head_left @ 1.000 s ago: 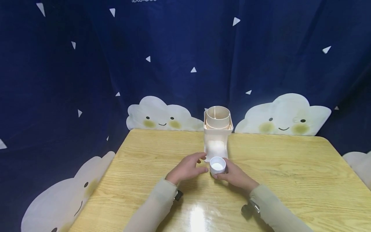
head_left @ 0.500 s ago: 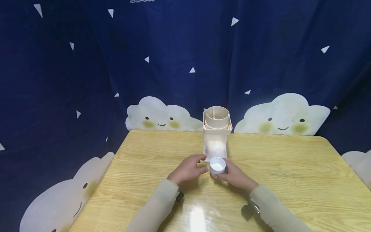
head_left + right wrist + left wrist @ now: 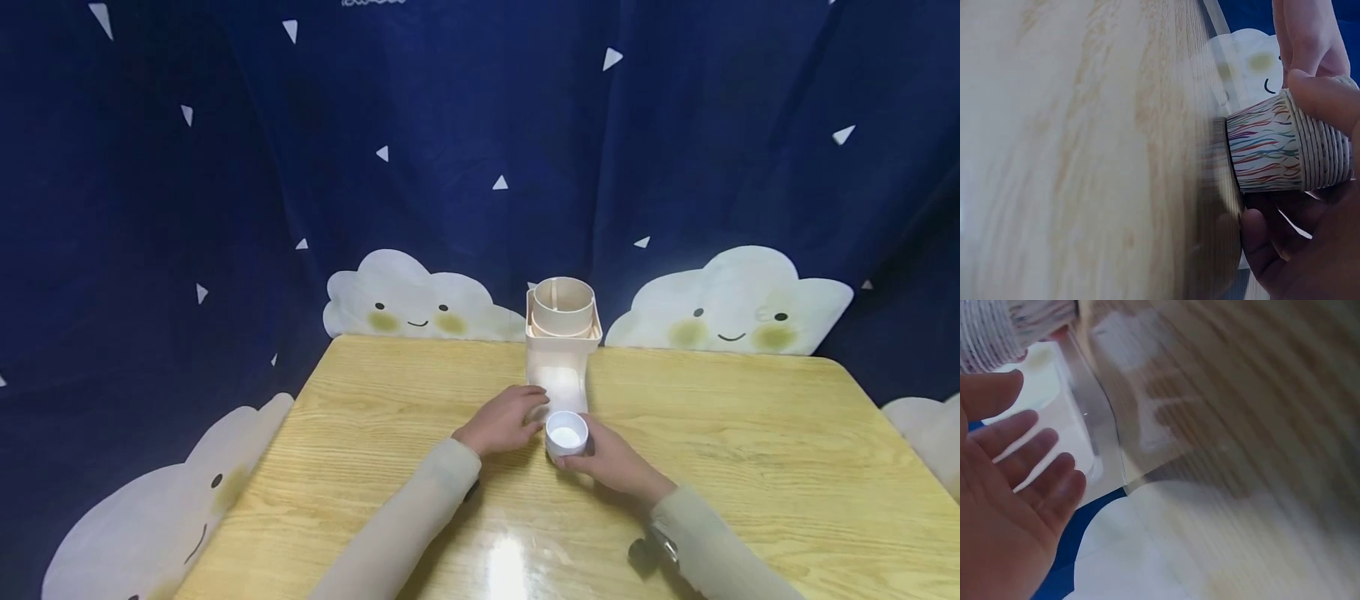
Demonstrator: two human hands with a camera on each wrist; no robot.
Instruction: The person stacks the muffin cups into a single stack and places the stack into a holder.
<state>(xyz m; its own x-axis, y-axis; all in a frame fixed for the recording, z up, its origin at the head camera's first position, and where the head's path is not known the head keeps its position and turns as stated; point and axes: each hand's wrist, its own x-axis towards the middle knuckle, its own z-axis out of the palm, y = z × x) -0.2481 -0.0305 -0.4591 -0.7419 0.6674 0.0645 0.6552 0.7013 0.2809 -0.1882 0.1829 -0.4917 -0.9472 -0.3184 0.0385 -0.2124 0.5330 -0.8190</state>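
Observation:
A stack of paper cups [image 3: 566, 436] stands upright near the middle of the table, its white inside facing up. My right hand [image 3: 619, 460] grips the stack from the right, thumb on one side and fingers on the other. Coloured wavy streaks and several nested rims show on the paper cups [image 3: 1267, 149] in the right wrist view. Left of the stack is my left hand [image 3: 507, 420], fingers loosely bent with nothing in them. In the left wrist view, the left hand [image 3: 1013, 487] lies apart from the cups [image 3: 1013, 331].
Just behind the hands stands a cream plastic holder [image 3: 557, 354] with a round, open-topped tube. The wooden table [image 3: 720, 442] ends at a dark blue curtain [image 3: 450, 100] printed with clouds.
My left hand has moved a little forward and to the right, towards the cream holder's base. The right hand keeps its grip on the cups, almost unmoved.

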